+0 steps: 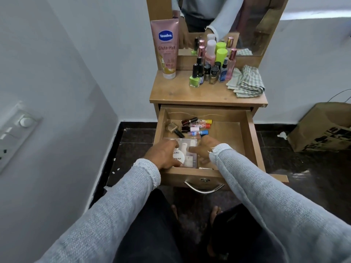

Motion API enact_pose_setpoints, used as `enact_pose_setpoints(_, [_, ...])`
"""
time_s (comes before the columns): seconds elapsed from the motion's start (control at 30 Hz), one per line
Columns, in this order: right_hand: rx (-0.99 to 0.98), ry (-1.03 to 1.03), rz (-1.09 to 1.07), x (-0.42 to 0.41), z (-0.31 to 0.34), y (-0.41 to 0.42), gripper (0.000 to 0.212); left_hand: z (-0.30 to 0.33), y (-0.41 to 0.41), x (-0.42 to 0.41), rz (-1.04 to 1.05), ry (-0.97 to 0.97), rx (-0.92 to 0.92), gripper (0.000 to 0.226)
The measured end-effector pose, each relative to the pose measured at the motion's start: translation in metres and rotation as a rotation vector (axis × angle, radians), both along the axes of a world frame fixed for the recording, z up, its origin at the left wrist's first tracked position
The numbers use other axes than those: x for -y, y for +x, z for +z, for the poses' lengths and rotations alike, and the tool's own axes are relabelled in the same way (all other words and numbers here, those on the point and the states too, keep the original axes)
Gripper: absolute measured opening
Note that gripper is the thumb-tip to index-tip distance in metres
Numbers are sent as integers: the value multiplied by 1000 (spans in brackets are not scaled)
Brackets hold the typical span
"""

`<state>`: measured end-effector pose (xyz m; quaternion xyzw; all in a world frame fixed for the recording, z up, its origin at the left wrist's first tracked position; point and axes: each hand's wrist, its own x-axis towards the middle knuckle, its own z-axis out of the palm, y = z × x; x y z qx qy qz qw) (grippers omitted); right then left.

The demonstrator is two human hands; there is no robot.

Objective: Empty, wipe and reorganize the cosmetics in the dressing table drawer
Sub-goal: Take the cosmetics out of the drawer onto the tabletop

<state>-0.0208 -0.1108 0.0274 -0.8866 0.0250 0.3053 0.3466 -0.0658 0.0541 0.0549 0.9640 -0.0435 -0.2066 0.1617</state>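
The wooden drawer (247, 141) stands pulled out. At its front left lies a clear plastic box (187, 150) of small white items. My left hand (163, 155) grips the box's left side, over a round white lid (178, 155). My right hand (204, 149) holds the box's right side, fingers curled at its edge. Behind the box lie several lip balms and lipsticks (199, 126) and a small gold-capped bottle (171, 127). The drawer's right half is bare wood.
On the tabletop (190, 92) stand a pink Vaseline tube (168, 48), several nail polish and perfume bottles (212, 63) and a folded checked cloth (247, 82). A mirror (228, 19) rises behind. A cardboard box (322, 128) sits on the dark floor at right; the wall is at left.
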Motion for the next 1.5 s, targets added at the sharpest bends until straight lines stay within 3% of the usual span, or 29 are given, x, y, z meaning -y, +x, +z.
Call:
enact_pose_setpoints(0.2, [-108, 52, -156, -2, -13, -1, 25, -3, 8, 1, -23, 23, -64, 65])
enact_pose_setpoints(0.6, [-186, 256, -348, 2, -13, -3, 16, -8, 10, 3, 58, -22, 7, 51])
enact_pose_setpoints(0.77, [-111, 452, -440, 4, -8, -6, 24, -1, 9, -8, 140, -229, -35, 43])
enact_pose_setpoints(0.9, [-77, 629, -491, 10, 7, -9, 26, 16, 8, -23, 217, -472, -24, 30])
enact_pose_setpoints(1.13, [20, 820, -543, 37, 41, 0, 28, 55, 16, -56, 461, -970, -152, 29])
enact_pose_setpoints(1.33, [62, 979, -543, 14, 76, 31, 30, 75, 33, -74, 610, -1147, -43, 28])
enact_pose_setpoints(1.5, [82, 989, -636, -28, 87, 63, 28, 83, 49, -79, 672, -1137, 42, 35])
